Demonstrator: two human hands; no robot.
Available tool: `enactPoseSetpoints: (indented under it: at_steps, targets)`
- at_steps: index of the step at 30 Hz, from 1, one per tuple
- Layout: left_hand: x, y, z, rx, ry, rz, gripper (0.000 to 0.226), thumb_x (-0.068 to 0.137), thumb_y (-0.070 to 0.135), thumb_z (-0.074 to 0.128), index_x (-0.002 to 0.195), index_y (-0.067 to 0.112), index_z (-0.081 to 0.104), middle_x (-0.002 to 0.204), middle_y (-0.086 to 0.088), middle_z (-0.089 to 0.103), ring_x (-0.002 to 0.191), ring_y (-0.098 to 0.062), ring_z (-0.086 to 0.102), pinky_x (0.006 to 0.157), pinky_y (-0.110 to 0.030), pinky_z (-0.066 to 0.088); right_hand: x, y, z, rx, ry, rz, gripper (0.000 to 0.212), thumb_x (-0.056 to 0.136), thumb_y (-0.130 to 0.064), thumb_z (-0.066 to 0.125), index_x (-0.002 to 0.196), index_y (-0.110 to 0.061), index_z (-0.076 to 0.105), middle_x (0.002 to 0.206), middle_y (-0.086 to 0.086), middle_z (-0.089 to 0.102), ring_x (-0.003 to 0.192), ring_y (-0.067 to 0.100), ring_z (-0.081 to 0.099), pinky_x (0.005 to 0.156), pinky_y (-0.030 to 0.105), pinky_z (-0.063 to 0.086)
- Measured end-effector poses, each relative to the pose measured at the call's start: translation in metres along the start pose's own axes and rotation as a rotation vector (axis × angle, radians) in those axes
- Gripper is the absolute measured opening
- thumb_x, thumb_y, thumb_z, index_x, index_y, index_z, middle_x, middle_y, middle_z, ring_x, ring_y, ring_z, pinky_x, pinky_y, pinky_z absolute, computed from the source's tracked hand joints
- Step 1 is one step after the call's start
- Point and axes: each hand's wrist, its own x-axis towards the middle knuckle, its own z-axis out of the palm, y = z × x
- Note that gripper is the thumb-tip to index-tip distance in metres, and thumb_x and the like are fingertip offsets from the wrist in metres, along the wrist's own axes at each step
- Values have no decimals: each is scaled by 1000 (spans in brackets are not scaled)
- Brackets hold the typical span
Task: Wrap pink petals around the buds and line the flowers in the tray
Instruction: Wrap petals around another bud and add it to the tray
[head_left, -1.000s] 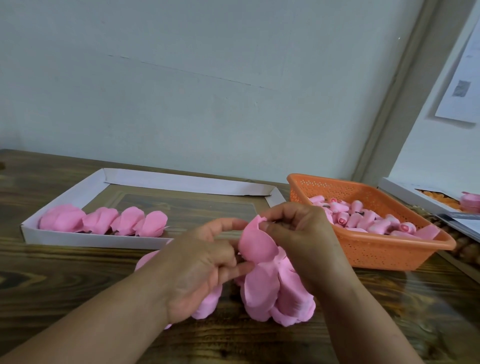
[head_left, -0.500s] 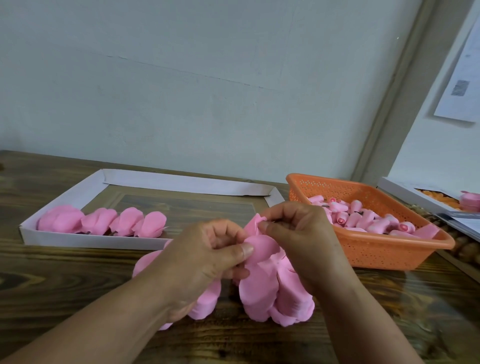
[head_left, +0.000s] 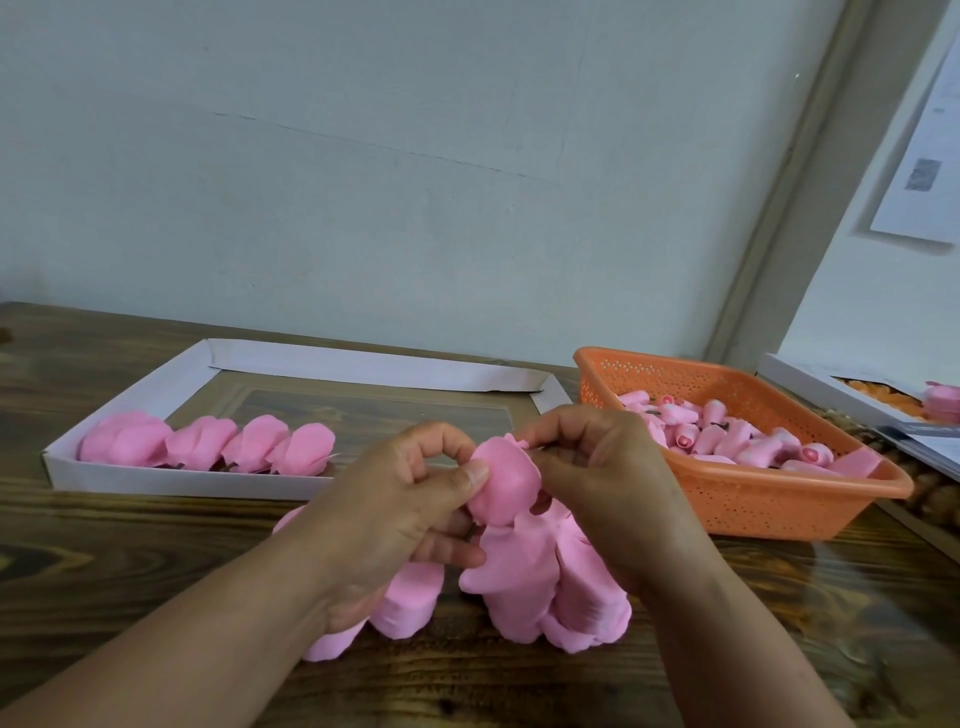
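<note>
Both hands (head_left: 405, 499) pinching petal (head_left: 501, 480), bud likely inside

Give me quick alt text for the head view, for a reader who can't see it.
Both hands, left hand and right hand, hold a pink petal folded between them above a pile of loose petals on a wooden table. Four finished flowers line the white tray at left; an orange basket of buds sits at right.
</note>
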Motion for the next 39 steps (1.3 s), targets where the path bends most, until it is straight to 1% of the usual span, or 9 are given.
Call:
enactPoseSetpoints:
  at_steps: [5,9,16,21,24,27,31,35,39]
  targets:
    - [0,0,2,16,37,-15,26,74,25,62,87,4,58,77,-16,68,63,-25,60,55,-27,55,-1,1,1,7,-51,-8,12,82,8,61,80,-2,67,59,13,64,51,15,56,51,22,48]
    - [0,1,3,21,69,-24,13,91,15,55,86,3,54,73,-16,66,57,-21,61,52,-26,54,-1,-1,2,-3,-70,-19,12,81,7,60,79,-3,67,58,9,63,50,13,55,51,22,48]
    - [-1,1,4,58,75,-26,15,94,17,52,86,5,52,71,-13,69,60,-23,60,55,-30,52,-2,-3,1,-8,-101,-32,9,82,5,62,80,-3,66,56,3,62,49,10,55,51,20,47]
    - [-1,3,3,40,45,-68,15,92,18,54,86,5,53,69,-11,69,55,-15,64,49,-23,52,-3,-5,-1,-59,-204,-116,45,85,14,54,102,-26,65,77,-4,63,55,7,57,56,19,48]
    - [-1,3,2,34,30,-91,16,92,18,55,93,2,55,68,-11,69,52,-14,64,47,-22,51,-4,-7,-1,-120,-250,-142,47,86,16,51,97,-27,69,73,-6,64,56,2,57,56,18,47]
    - [-1,2,4,8,57,-93,17,92,17,55,99,1,53,67,-11,68,50,-15,63,46,-22,51,-4,-10,0,-108,-214,-61,41,83,16,49,81,-20,69,62,-3,65,50,3,57,52,18,47]
    - [0,-1,6,0,127,-31,7,92,13,55,92,6,54,79,-18,72,64,-24,70,55,-29,58,-2,-8,2,-125,-95,43,29,82,10,53,79,-15,67,45,-3,58,45,8,53,49,16,47]
    - [1,-4,5,-25,125,15,12,91,6,56,96,8,66,88,-17,74,74,-26,72,60,-27,57,-1,-6,2,-68,30,77,31,80,12,53,76,-15,67,44,-1,58,42,9,53,45,18,45]
    - [0,-5,5,-16,98,22,23,90,5,56,102,16,71,92,-14,74,83,-30,70,65,-27,57,-1,-4,3,-66,62,61,26,81,8,57,75,-15,67,46,1,60,42,9,54,45,19,45]
